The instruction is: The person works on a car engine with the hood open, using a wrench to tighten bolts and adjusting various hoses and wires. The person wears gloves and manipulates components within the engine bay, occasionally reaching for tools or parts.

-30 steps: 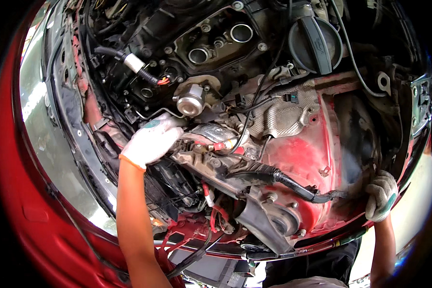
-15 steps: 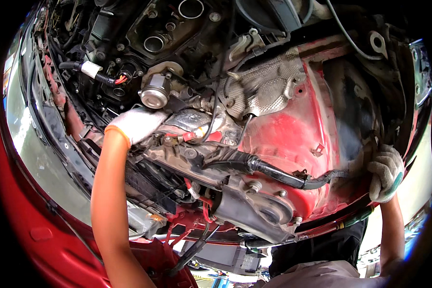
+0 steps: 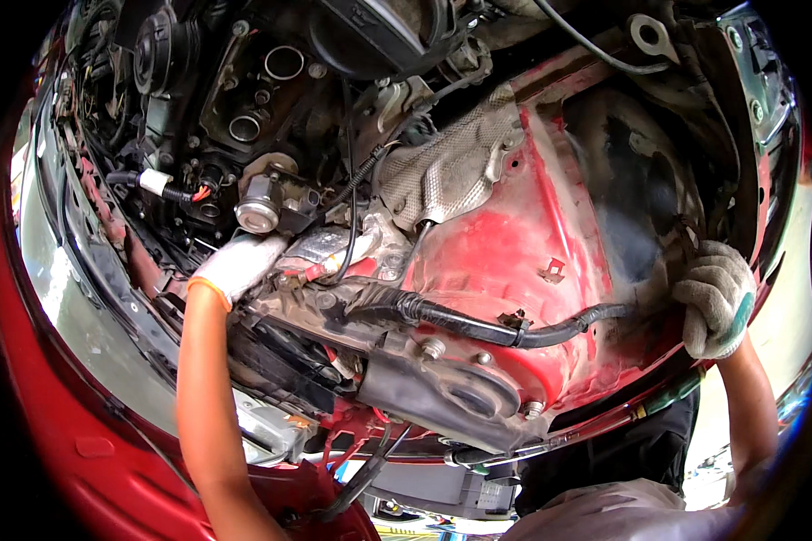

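Observation:
My left hand [image 3: 238, 265], in a white glove with an orange cuff, reaches down into the engine bay just below a metal cylinder-shaped part [image 3: 261, 206]. Its fingers are hidden beneath the part and the foil-covered piece [image 3: 320, 243] beside it. At the right edge of the bay, my right hand [image 3: 716, 299] wears a grey knitted glove with a green patch. Its fingers are curled in against the bay's edge; whatever they hold is hidden. A thick black wrapped cable [image 3: 478, 328] runs across toward that hand.
A dimpled metal heat shield [image 3: 456, 171] lies over the red body panel [image 3: 487, 243]. Two round openings, one a metal ring [image 3: 284, 62], sit in the engine at the back. A wiring plug with a white sleeve [image 3: 155, 183] is at left, near the windscreen [image 3: 81, 298].
The whole view has shifted, so the engine parts sit further left and more shows at the top. Both hands keep their places on the car.

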Tool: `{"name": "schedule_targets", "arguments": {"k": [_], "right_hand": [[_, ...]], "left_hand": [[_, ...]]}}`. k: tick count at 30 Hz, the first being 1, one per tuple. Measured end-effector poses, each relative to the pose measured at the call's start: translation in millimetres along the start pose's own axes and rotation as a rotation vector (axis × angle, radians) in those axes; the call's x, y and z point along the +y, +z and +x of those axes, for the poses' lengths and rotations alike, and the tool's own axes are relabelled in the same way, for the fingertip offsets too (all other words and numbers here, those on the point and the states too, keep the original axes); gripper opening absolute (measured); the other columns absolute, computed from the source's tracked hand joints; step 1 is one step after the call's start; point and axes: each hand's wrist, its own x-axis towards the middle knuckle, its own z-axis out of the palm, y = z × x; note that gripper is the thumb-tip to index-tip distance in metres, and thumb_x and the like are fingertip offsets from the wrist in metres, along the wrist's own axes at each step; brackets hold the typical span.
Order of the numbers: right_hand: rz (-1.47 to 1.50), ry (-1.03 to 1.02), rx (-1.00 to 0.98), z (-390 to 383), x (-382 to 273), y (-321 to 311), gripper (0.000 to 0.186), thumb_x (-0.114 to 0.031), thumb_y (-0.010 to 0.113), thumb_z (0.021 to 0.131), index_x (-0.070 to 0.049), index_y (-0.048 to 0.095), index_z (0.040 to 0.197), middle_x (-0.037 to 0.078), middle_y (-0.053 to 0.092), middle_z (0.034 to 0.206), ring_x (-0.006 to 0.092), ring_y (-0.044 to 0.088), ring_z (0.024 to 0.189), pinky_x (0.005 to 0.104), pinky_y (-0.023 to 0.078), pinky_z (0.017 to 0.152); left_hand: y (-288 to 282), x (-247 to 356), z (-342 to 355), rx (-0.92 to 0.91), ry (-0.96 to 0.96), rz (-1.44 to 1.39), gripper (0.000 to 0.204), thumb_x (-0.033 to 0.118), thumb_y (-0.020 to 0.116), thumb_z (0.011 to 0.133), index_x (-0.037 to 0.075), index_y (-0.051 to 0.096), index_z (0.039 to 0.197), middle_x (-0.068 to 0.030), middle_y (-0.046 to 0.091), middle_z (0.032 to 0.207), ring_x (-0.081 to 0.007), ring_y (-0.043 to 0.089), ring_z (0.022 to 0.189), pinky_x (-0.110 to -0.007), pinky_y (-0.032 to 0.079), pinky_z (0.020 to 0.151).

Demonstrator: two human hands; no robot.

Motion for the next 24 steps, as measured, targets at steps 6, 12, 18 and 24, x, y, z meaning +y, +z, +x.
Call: {"name": "schedule_targets", "arguments": {"k": [6,12,18,24], "right_hand": [[0.002,0.032,-0.017,2.1,-4.0,-3.0,0.032,-0.008,0.066,0.056,-0.01,0.067,0.088,0.009,0.064,0.085,0.0343,0.066,0.08,0.0522,0.055,0.086],[0.389,0.498,-0.202,67.5,-40.2,-13.7,0.026,0.005,0.059,0.08,0.0,0.068,0.104,0.019,0.067,0.094,0.0401,0.065,0.09,0.0441,0.052,0.085],[0.257,0.048,-0.505,203.4,-30.0,112.2,0.045,-0.02,0.058,0.093,0.001,0.056,0.133,0.024,0.062,0.124,0.0409,0.061,0.115,0.0464,0.05,0.098],[-0.267,-0.482,-1.046,300.6,-72.1,223.4,0.024,-0.017,0.063,0.087,-0.006,0.075,0.105,0.012,0.07,0.123,0.0311,0.066,0.112,0.0401,0.053,0.096]], "left_hand": [[4.5,6.5,-5.4,0.062,-0.134,-0.534,0.031,0.017,0.049,0.095,0.007,0.065,0.119,-0.0241,0.067,0.117,-0.0413,0.064,0.109,-0.046,0.051,0.094],[19.0,7.3,-11.7,0.158,-0.318,-1.066,0.031,0.018,0.055,0.094,0.005,0.07,0.118,-0.0188,0.07,0.116,-0.0321,0.065,0.109,-0.038,0.05,0.096],[22.3,-7.3,-13.7,0.303,0.012,-0.356,0.031,0.015,0.053,0.094,0.006,0.07,0.118,-0.0191,0.066,0.123,-0.0337,0.061,0.119,-0.038,0.047,0.103],[32.2,-10.4,-8.6,0.358,0.073,-0.226,0.029,0.012,0.056,0.088,0.009,0.071,0.112,-0.0214,0.067,0.115,-0.0379,0.063,0.112,-0.042,0.051,0.095]]}}
